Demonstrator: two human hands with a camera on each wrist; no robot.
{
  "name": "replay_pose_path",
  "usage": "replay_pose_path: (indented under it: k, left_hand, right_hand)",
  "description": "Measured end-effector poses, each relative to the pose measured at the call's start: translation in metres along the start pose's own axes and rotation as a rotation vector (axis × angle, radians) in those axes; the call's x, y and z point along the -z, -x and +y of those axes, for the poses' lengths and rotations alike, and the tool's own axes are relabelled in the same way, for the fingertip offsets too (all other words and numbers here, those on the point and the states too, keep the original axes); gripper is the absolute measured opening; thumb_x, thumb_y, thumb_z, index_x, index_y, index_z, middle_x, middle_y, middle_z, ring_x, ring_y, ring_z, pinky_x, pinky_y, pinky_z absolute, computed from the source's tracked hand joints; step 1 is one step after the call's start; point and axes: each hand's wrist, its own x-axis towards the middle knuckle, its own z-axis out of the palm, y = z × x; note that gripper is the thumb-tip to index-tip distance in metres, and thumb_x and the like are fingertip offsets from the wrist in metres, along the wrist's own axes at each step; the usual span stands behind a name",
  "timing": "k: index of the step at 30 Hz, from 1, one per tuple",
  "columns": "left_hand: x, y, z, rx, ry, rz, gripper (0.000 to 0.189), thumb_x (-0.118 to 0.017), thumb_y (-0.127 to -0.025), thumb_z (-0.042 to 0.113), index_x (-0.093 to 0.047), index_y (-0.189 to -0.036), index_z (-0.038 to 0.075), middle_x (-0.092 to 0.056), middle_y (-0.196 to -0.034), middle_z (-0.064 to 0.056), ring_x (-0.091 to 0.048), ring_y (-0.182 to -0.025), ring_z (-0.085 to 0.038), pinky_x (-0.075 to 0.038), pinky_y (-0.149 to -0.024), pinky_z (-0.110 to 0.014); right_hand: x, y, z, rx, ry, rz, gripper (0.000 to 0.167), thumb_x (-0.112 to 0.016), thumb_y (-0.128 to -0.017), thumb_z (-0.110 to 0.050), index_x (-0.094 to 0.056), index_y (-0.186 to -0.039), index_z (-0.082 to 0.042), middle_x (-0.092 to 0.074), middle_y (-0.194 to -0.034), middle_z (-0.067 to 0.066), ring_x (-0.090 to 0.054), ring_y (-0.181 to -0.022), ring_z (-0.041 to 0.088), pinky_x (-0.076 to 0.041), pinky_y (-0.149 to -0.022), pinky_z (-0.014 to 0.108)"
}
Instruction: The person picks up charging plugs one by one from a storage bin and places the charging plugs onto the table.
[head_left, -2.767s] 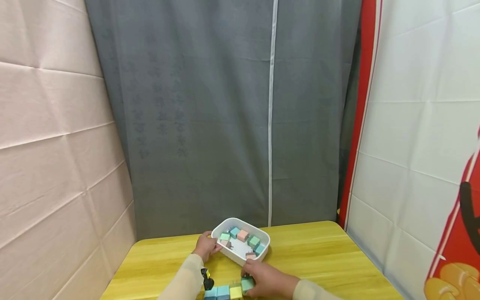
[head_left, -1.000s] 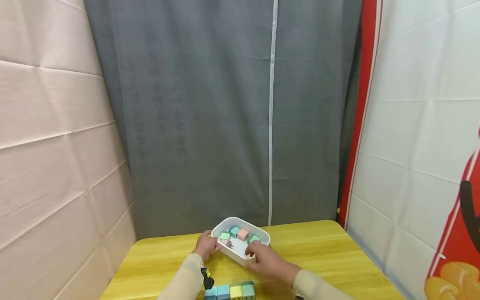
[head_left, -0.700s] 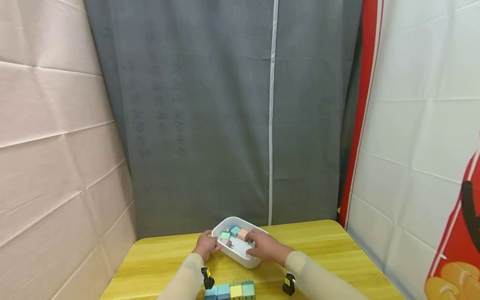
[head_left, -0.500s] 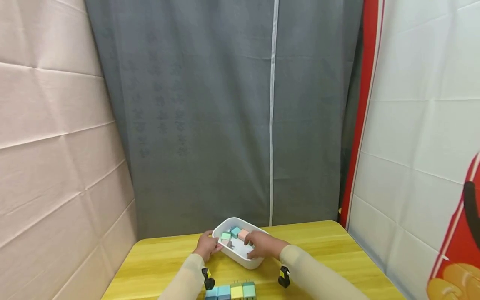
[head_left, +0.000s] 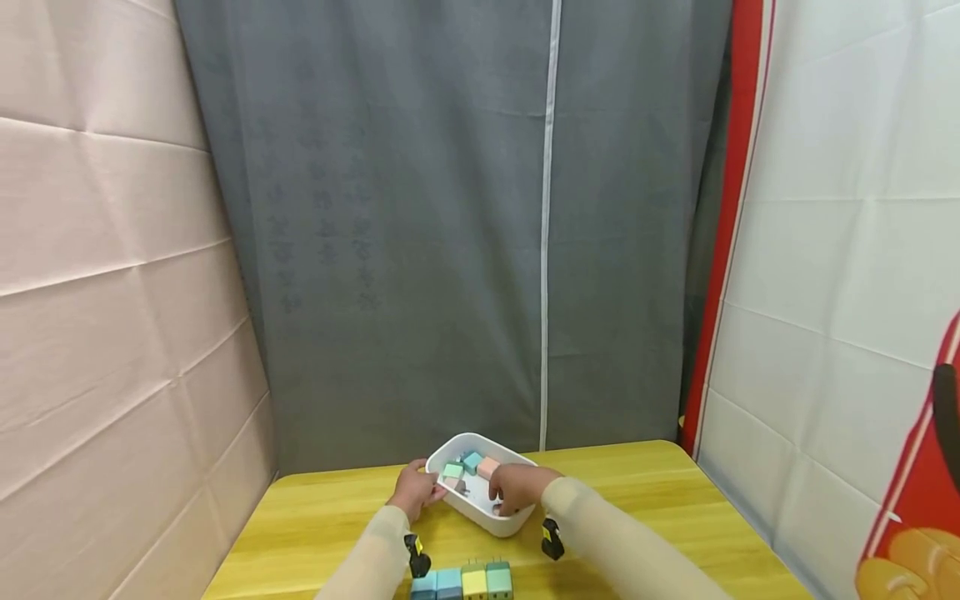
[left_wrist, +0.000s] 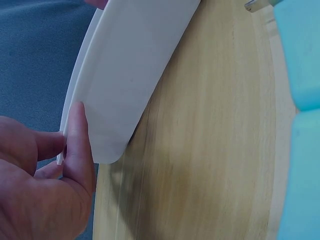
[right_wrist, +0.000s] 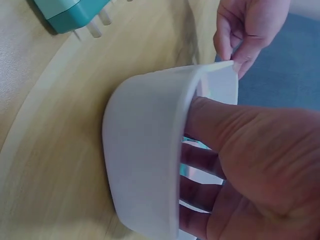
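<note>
A white plastic box (head_left: 491, 523) stands on the table, with several pastel plug chargers inside, among them a pink charger (head_left: 487, 467), a blue charger (head_left: 472, 462) and a mint charger (head_left: 453, 471). My left hand (head_left: 413, 490) pinches its left rim, thumb and fingers on either side of the wall in the left wrist view. Reaching over the right rim, my right hand (head_left: 517, 487) has its fingers down inside the box. The box wall (right_wrist: 145, 150) hides those fingertips in the right wrist view, so whether they grip a charger does not show.
Close to me on the table (head_left: 330, 508) is a side-by-side row of chargers: two blue, a yellow charger (head_left: 474, 582) and a green charger (head_left: 498, 580), prongs pointing away. A grey curtain (head_left: 405, 250) hangs behind the table.
My right hand let go of the green charger at the row's right end, then moved up and into the box. My left hand has stayed on the box rim.
</note>
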Motion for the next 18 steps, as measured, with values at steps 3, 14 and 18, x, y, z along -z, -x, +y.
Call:
replay_pose_path:
  k: [3,14,18]
  left_hand:
    - [0.0,-0.002,-0.001,0.002,0.005,0.004,0.054,-0.057,-0.113,0.001,-0.037,-0.163,-0.009,-0.067,-0.115,-0.027,-0.072,-0.078,-0.018,-0.067,-0.076,-0.027]
    - [0.0,-0.001,-0.002,0.009,0.014,-0.001,0.054,-0.056,-0.113,0.002,-0.037,-0.163,-0.008,-0.066,-0.119,-0.027,-0.073,-0.078,-0.018,-0.067,-0.077,-0.027]
    - [0.0,-0.001,-0.002,0.013,0.012,0.003,0.055,-0.056,-0.114,0.003,-0.037,-0.164,-0.008,-0.065,-0.122,-0.029,-0.073,-0.079,-0.019,-0.067,-0.078,-0.027]
  right_hand:
    - [-0.003,-0.002,0.0,0.026,0.053,0.011,0.01,-0.087,-0.097,-0.018,-0.086,-0.106,-0.014,-0.072,-0.095,-0.007,-0.057,-0.08,0.008,-0.056,-0.084,0.025]
    - [-0.011,-0.009,0.001,0.16,0.239,0.033,0.008,-0.082,-0.097,-0.013,-0.087,-0.099,-0.019,-0.069,-0.085,-0.011,-0.053,-0.08,0.006,-0.054,-0.085,0.019]
    - [-0.013,-0.011,0.001,0.147,0.239,0.024,0.009,-0.079,-0.099,-0.012,-0.085,-0.099,-0.019,-0.065,-0.082,-0.012,-0.053,-0.077,0.006,-0.052,-0.08,0.018]
